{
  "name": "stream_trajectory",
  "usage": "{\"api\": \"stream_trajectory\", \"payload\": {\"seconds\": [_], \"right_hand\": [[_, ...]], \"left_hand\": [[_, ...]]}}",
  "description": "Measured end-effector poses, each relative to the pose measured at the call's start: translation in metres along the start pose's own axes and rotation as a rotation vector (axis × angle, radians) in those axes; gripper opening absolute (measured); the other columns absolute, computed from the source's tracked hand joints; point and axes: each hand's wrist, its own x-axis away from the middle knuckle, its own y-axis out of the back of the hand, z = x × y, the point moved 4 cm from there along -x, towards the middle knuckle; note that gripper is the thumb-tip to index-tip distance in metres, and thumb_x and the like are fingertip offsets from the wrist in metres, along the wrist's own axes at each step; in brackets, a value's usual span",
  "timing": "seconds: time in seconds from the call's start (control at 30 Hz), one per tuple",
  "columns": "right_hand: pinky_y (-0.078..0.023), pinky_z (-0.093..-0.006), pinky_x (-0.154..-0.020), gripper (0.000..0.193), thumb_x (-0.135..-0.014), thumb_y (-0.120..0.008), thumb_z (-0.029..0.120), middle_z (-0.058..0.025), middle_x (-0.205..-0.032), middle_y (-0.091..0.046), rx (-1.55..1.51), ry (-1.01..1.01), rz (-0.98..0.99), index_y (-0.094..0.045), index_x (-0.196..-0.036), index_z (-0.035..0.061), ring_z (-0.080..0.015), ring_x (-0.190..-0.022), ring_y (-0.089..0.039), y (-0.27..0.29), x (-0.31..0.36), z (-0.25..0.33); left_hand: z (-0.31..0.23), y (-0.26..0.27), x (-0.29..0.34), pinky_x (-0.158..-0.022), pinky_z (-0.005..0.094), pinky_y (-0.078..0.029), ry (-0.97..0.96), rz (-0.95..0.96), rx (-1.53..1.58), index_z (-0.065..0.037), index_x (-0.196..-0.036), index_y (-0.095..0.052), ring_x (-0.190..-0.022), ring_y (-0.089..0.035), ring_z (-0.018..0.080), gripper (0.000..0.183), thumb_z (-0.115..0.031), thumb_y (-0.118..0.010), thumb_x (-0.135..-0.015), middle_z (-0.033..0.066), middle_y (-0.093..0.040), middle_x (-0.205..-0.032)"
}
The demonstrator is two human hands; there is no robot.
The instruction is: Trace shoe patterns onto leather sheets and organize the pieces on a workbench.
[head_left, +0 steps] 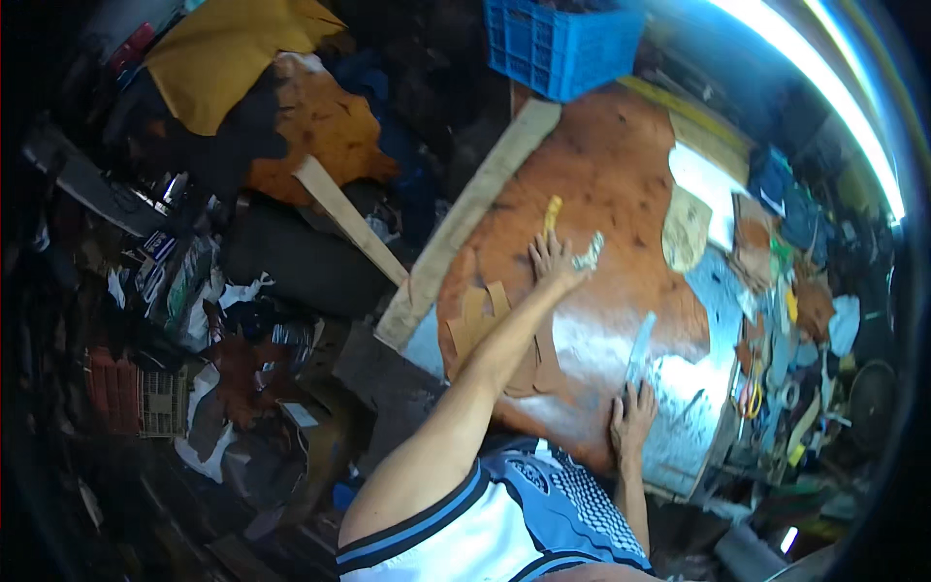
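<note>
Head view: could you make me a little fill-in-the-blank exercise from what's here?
Over the brown leather, the left hand reaches ____ from the body than the right hand.
The pale strip lies nearer the ____ hand.
The crate at the top is coloured ____.

Missing words: farther; right; blue.

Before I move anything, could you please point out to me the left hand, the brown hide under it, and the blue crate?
Left hand (551,258): head view, on the back of the hand.
Brown hide (623,274): head view, on its bare middle.
Blue crate (531,47): head view, on its side wall.
</note>
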Motion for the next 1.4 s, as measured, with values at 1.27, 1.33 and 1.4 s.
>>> {"api": "stream_trajectory", "payload": {"seconds": [1.27, 1.33, 1.4], "right_hand": [[-0.021, -0.0551, -0.12, 0.06, -0.095, -0.061, 0.036, -0.0196, -0.156, -0.037, 0.035, -0.196, 0.073, -0.045, -0.148, 0.0112, -0.0393, -0.145, -0.031, -0.031, -0.075, -0.088], [-0.021, -0.0551, -0.12, 0.06, -0.095, -0.061, 0.036, -0.0197, -0.156, -0.037, 0.038, -0.188, 0.041, -0.045, -0.148, 0.0111, -0.0393, -0.145, -0.031, -0.028, -0.071, -0.082], [-0.021, -0.0552, -0.12, 0.059, -0.096, -0.06, 0.036, -0.0198, -0.155, -0.038, 0.041, -0.269, 0.142, -0.046, -0.147, 0.0115, -0.039, -0.145, -0.031, -0.031, -0.067, -0.081]], "left_hand": [[-0.036, -0.046, -0.089, -0.118, 0.0634, -0.01, -0.253, 0.066, -0.34, -0.016, -0.155, -0.037, -0.151, -0.006, 0.0479, 0.087, -0.075, -0.042, -0.091, 0.0271, -0.012, -0.163], [-0.052, -0.059, -0.084, -0.12, 0.0617, -0.002, -0.242, 0.142, -0.275, -0.013, -0.158, -0.028, -0.152, -0.003, 0.0462, 0.09, -0.074, -0.037, -0.093, 0.0261, -0.006, -0.165], [-0.049, -0.061, -0.086, -0.12, 0.0612, -0.002, -0.197, 0.101, -0.28, -0.013, -0.158, -0.028, -0.152, -0.003, 0.0462, 0.088, -0.073, -0.037, -0.094, 0.0259, -0.006, -0.165]]}}
